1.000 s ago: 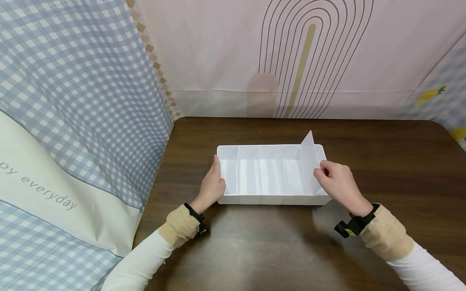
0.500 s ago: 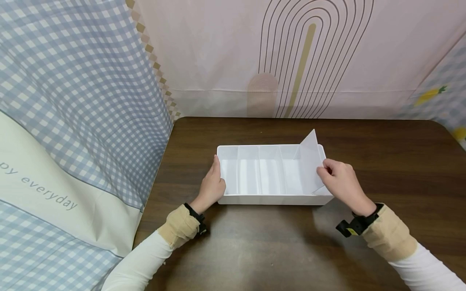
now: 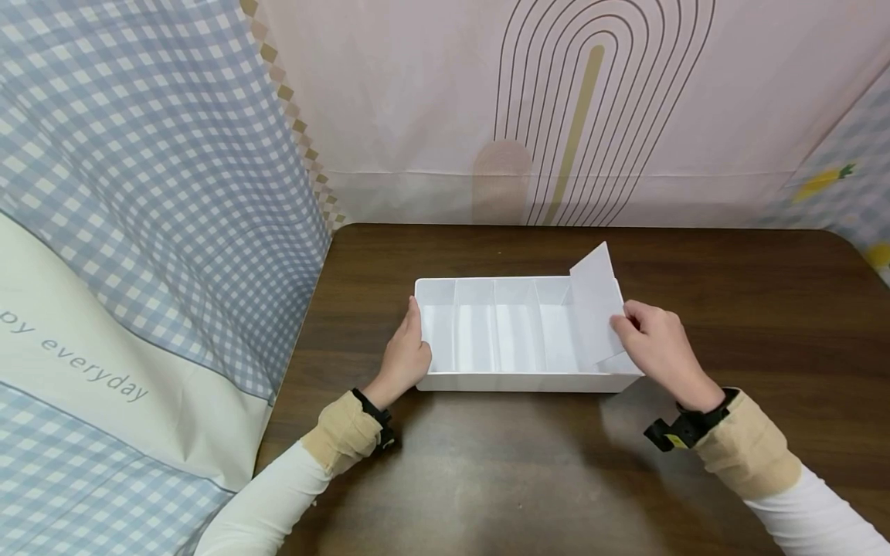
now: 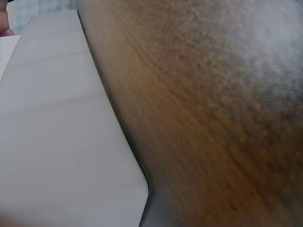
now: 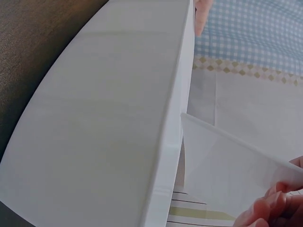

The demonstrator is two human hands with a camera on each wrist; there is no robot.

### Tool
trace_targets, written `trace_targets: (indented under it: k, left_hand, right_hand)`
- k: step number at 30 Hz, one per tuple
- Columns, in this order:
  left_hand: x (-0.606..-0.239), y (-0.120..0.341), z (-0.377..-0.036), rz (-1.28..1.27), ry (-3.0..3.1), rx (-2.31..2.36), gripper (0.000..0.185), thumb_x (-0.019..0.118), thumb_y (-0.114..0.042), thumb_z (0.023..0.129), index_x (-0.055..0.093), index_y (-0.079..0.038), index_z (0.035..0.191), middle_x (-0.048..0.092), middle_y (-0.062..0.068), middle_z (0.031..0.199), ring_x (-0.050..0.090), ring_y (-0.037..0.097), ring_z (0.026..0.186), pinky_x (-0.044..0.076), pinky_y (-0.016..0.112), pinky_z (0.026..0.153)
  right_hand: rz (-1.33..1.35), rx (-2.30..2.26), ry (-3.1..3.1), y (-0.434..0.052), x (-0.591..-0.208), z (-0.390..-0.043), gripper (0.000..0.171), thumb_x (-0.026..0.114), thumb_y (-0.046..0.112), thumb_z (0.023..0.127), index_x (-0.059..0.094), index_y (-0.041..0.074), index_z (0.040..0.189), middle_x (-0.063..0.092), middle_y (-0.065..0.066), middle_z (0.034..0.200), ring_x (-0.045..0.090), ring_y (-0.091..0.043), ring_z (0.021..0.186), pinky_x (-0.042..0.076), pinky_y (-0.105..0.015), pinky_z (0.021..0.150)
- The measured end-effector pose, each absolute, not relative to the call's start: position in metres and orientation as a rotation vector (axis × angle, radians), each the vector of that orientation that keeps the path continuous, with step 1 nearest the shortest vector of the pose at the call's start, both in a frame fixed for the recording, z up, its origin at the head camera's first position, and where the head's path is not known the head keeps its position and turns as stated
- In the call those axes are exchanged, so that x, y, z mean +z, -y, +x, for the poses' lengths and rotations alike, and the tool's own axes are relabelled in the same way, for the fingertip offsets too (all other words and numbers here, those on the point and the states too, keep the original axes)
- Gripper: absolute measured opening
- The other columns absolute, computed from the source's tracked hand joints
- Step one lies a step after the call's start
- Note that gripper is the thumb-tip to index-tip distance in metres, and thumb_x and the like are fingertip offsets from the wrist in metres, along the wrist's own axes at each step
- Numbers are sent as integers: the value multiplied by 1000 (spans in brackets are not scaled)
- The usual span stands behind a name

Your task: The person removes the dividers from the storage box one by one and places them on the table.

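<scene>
White divided box sits on a dark wood-patterned table, long side towards the person, whose white sleeves reach in from the near edge. At the left end, the left hand lies with fingers fairly straight against the outer wall, seemingly bracing it. At the right end, the right hand has its fingers curled in a pinch on the edge of a thin white panel. That panel slants up out of the box, one corner above the far rim; three partitions show to its left. I'd judge the step in hand is fitting or adjusting the panel; next calls for lining it up with the partitions, box held firm. Behind hangs a pale pink cloth with thin arches.
</scene>
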State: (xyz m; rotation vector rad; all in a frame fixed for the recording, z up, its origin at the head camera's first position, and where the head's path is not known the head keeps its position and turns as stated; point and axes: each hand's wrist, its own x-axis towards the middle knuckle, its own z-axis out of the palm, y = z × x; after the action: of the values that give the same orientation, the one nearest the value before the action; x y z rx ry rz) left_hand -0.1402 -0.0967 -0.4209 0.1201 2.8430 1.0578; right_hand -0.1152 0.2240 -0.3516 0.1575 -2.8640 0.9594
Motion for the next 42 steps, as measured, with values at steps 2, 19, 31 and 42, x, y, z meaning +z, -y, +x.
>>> trace_targets:
  k: [2,19,31,42]
  left_hand:
    - [-421,97,-140,120,-2846,1055,72,35,3,81,-1,-4,142,12,15,147,30,18,52,27,27,49]
    - [-421,96,-140,114,-2854,1031,71,35,2,81,-1,-4,142,13,14,147,34,20,56,27,27,49]
    - [-421,97,-141,115,-2863,1022,71,35,2,81,0,-4,142,14,15,147,42,24,61,30,28,53]
    - [-423,96,-142,101,-2863,1030,69,35,1,81,2,-3,142,15,13,147,38,21,57,29,28,51]
  right_hand:
    - [151,961,2866,-225,-352,-115,32,40,17,89,44,5,60,30,0,51,30,-13,46,23,-25,43]
    - [88,949,2859,-236,-352,-118,29,38,20,92,50,2,72,41,-8,60,40,-21,59,30,-26,50]
    - [40,967,2855,-246,-351,-118,35,35,24,94,55,-4,90,50,-14,69,42,-23,61,31,-26,49]
    - [-14,977,2828,-256,-352,-118,37,34,26,94,55,-6,93,53,-17,73,40,-19,58,30,-27,46]
